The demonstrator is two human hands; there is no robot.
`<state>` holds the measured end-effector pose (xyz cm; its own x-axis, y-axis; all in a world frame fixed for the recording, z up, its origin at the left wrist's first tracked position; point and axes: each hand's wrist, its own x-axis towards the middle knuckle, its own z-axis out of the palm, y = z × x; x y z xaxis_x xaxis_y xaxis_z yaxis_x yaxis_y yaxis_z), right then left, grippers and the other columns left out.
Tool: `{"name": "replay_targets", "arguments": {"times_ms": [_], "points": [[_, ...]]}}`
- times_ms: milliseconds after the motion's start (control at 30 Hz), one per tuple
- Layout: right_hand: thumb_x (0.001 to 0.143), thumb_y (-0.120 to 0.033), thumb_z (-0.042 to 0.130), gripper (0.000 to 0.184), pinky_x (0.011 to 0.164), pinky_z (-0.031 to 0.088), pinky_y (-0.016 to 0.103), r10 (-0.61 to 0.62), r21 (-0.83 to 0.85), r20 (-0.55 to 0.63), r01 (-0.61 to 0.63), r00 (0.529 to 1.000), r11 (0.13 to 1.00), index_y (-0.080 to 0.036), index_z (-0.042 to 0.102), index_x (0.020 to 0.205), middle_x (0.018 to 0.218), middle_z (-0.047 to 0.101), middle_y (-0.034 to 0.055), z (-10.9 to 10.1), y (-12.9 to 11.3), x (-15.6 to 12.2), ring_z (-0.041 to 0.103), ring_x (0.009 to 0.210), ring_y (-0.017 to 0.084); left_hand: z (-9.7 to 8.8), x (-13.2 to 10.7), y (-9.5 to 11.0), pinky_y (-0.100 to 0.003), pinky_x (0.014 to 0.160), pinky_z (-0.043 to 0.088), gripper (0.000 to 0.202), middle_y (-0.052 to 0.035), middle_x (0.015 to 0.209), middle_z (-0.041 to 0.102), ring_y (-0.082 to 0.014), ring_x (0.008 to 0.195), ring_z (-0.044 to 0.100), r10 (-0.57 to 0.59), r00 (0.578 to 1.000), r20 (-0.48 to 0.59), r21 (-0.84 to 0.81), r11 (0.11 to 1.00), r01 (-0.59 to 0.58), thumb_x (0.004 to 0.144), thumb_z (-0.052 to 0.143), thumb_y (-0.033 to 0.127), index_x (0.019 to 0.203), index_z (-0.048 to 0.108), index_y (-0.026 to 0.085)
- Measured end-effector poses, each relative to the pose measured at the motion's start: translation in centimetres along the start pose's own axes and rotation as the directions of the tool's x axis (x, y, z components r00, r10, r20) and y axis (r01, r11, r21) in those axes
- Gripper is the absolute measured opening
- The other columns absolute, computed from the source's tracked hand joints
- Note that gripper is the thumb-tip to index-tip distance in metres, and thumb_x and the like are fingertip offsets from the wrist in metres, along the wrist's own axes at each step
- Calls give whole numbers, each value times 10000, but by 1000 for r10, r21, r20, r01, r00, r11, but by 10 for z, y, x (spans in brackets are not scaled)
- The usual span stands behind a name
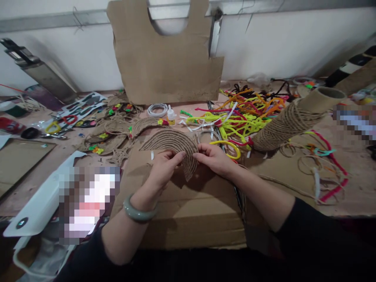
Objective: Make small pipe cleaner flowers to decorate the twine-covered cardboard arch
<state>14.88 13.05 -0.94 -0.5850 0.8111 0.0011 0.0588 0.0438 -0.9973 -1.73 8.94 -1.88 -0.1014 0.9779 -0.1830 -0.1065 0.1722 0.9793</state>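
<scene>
A crescent of coiled jute twine (173,141) is raised over the cardboard sheet (182,211). My left hand (166,164) grips its lower inner edge, thumb lying on the twine rows. At the right edge, my right hand (214,156) pinches the crescent between thumb and fingertips. Just behind it lies a smaller jute crescent (145,124) with coloured knots at its ends. A small glue bottle (171,113) stands beyond my hands. To the right leans a big spool of jute twine (289,123), with loose twine running near my right forearm.
Bright pipe cleaners (246,121) are heaped behind my right hand. Finished-looking twine pieces (110,129) and scissors (60,123) lie left. A white glue gun-like device (44,199) and a blurred-out screen (89,203) sit front left. A cut cardboard panel (167,66) stands against the wall.
</scene>
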Motion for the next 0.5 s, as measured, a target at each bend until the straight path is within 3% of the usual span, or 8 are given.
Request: {"name": "replay_targets", "arguments": {"times_ms": [200,333,500], "points": [[745,-333,557,173,572,396,241,17,32,-70,-15,997,999,-163,525,745,671,522,-18,-2,5,1,484,596,95,2,-2,4,-216,539,373,265,23,574,541,-74,529,466,-23,997,75,10,1000,22,677,669,389,624,592,141],[754,-359,564,205,548,380,234,15,75,-71,-10,997,997,-157,539,781,663,515,-21,-3,6,1,470,571,86,2,-1,3,-203,512,342,274,31,536,517,-64,504,434,5,998,60,41,999,-7,663,680,365,557,561,142],[739,-366,588,214,517,371,222,3,95,-140,11,990,995,-159,538,754,644,518,-30,-3,2,0,460,537,72,2,-3,3,-211,562,383,237,11,615,588,-74,548,484,-9,994,106,-14,1000,10,677,673,380,670,639,146]]}}
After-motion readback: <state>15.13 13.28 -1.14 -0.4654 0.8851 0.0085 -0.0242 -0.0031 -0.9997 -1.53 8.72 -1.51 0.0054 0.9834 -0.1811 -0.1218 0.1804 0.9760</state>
